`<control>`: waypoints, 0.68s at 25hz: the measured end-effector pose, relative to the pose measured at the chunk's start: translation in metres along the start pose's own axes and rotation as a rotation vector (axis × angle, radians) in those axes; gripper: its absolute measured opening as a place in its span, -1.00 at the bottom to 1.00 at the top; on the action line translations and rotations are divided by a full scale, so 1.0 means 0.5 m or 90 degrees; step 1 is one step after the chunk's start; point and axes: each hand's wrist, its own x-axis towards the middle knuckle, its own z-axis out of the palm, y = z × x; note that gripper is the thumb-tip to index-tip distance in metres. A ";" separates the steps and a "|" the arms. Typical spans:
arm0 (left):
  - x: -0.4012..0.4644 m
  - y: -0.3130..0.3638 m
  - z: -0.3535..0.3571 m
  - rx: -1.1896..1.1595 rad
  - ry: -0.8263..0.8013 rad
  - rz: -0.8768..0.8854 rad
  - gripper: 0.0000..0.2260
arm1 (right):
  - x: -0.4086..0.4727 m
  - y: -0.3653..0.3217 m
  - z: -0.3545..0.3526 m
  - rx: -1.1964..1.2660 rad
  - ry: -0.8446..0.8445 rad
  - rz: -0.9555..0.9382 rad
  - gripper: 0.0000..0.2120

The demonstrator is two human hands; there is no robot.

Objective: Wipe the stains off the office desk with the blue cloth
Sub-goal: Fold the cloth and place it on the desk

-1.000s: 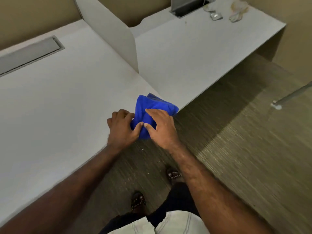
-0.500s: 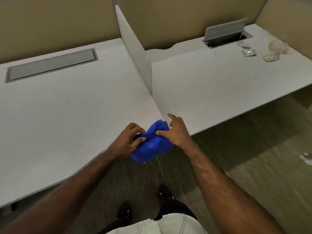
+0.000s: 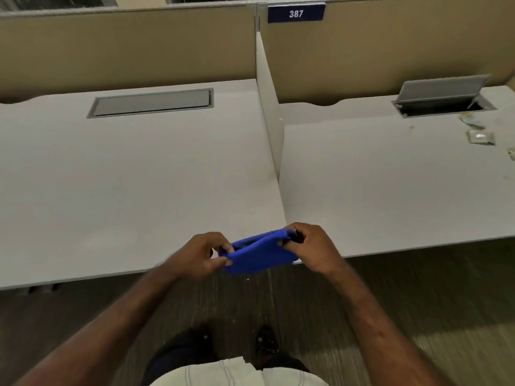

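Observation:
A folded blue cloth (image 3: 259, 254) is held in the air just over the front edge of the grey office desk (image 3: 125, 176), where the two desk halves meet. My left hand (image 3: 202, 253) pinches its left end and my right hand (image 3: 312, 246) grips its right end, so the cloth is stretched flat between them. The right desk half (image 3: 390, 190) carries small specks and faint marks near its back right. No stain shows clearly on the left half.
A white divider panel (image 3: 269, 112) stands between the two desk halves. A shut cable tray lid (image 3: 152, 103) lies in the left half; an open one (image 3: 443, 91) in the right. Crumpled wrappers (image 3: 480, 136) lie at far right. Beige partitions with a "387" sign (image 3: 296, 13) stand behind.
The view has swung up and squared to the desks. My hands have drawn apart, spreading the bunched cloth into a flat folded pad above the desk's front edge.

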 end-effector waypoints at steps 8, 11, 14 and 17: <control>0.099 -0.034 -0.062 -0.117 0.296 -0.051 -0.66 | 0.120 -0.053 0.016 0.000 0.155 -0.005 -0.54; 0.116 -0.092 -0.043 -0.011 0.264 -0.096 -0.61 | 0.132 -0.064 0.082 -0.183 0.288 -0.070 -0.43; 0.087 -0.153 -0.030 0.130 0.297 -0.084 -0.60 | 0.115 -0.057 0.199 -0.370 0.094 -0.109 -0.09; 0.061 -0.212 -0.051 0.243 0.310 -0.078 -0.49 | 0.128 -0.023 0.252 -0.521 0.086 -0.137 -0.04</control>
